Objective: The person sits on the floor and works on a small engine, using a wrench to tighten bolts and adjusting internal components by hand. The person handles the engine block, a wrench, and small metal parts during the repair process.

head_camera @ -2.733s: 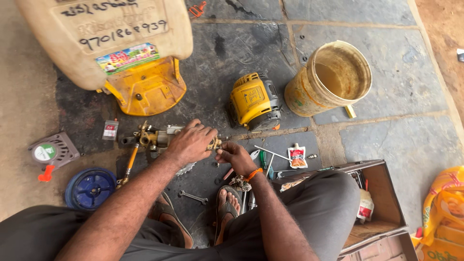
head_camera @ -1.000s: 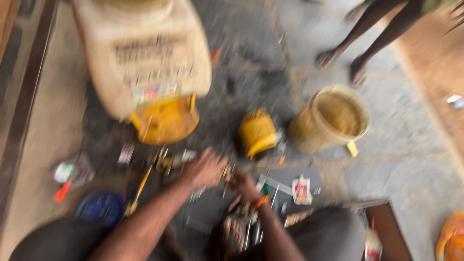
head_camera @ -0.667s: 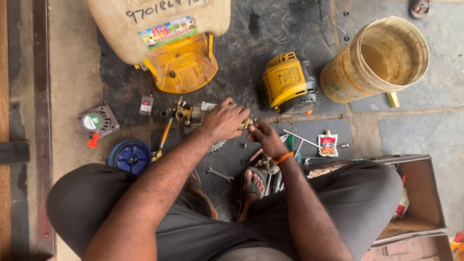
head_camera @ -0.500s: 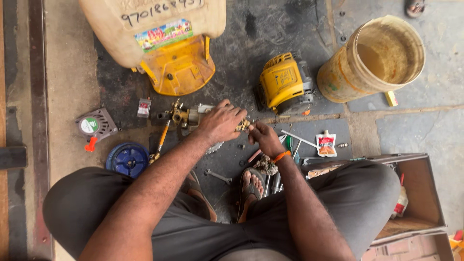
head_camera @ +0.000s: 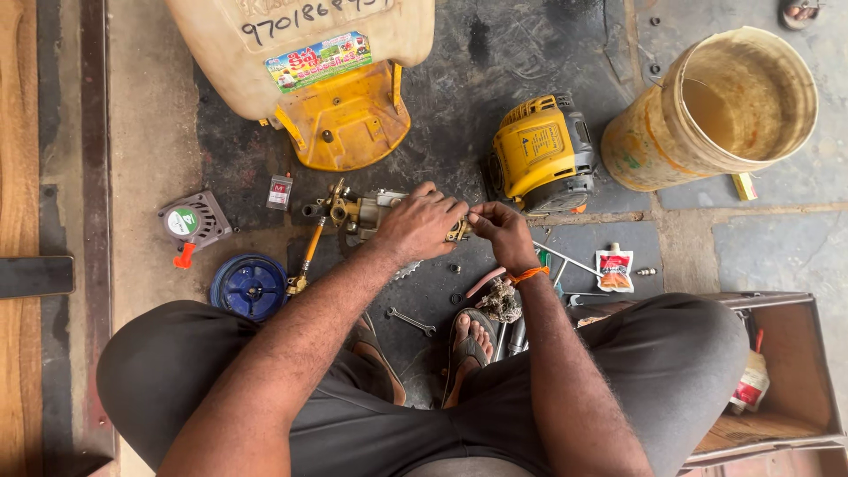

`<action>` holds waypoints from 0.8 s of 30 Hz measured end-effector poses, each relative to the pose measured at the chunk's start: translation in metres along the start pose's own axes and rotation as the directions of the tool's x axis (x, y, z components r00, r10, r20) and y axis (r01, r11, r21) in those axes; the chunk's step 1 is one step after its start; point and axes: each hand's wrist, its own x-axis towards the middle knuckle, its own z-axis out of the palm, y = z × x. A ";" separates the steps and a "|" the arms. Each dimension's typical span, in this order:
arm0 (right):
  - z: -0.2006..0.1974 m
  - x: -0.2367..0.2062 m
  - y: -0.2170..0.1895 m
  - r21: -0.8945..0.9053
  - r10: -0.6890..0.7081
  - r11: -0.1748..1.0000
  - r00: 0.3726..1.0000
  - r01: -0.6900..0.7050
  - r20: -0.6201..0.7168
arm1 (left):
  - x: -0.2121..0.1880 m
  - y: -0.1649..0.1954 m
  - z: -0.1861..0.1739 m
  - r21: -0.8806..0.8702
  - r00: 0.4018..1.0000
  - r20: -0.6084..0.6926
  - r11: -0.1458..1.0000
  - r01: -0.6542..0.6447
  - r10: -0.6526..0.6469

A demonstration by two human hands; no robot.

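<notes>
1. The left hand (head_camera: 422,223) is closed over the top of the brass pump assembly (head_camera: 353,212), which lies on the dark floor mat (head_camera: 459,71); the grip appears to steady the body against turning.
2. The right hand (head_camera: 502,231) pinches, fingers together, a small brass fitting (head_camera: 459,231) at the assembly's near end. What lies between the fingertips is too small to identify.
3. The person squats with sandalled feet just below the work, bringing both hands close.
4. Around the work: a yellow engine unit (head_camera: 541,155) just beyond the right hand, a yellowed bucket (head_camera: 715,110) further right, a tank on a yellow base (head_camera: 349,115) behind.
5. A loose spanner (head_camera: 411,321), a blue round cap (head_camera: 250,285) and a red-and-white sachet (head_camera: 614,268) crowd the mat.
</notes>
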 end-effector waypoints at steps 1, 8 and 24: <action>0.001 0.000 0.000 0.037 0.036 0.999 0.999 -0.036 -0.001 | 0.000 0.000 0.000 0.006 1.000 -0.013 1.000 -0.008 0.008; 0.008 -0.014 -0.001 0.306 0.222 0.929 0.975 -0.207 -0.016 | 0.002 -0.001 0.002 -0.024 1.000 -0.017 1.000 -0.004 0.004; -0.018 0.009 -0.004 0.241 0.270 0.912 0.927 -0.333 0.260 | 0.007 -0.004 0.011 -0.060 0.999 -0.030 0.998 -0.026 0.024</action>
